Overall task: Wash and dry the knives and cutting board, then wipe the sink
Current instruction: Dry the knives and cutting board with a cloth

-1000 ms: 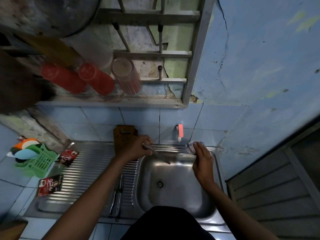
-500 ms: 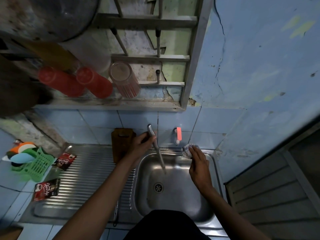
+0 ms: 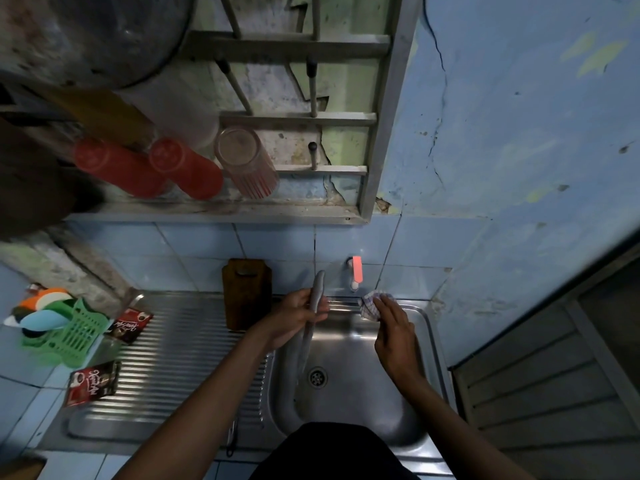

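Holding a knife over the sink, the left hand has its fingers curled round the middle of it. Long axis runs near-to-far: one end points up toward the tiled wall, the other angles down into the basin, just left of the drain. Motion blur; which end is handle and which is blade cannot be told.

Right hand lies at the far rim of the sink, its grip spread, straight fingers pressing a checked cloth against the rim. Tap, with a pink-red handle, sits on the wall just beyond the cloth.

Cutting board, dark wood, stands upright against the wall, left of the sink at the far edge of the ribbed steel worktop. Another utensil lies on the worktop near the sink's near-left corner, partly hidden by the left forearm.

Further left of the sink: two sachets, a green basket holding coloured utensils. Above the sink, a wall rack carries two red cups and a clear glass, upended. Walls painted blue, cracked and peeling.
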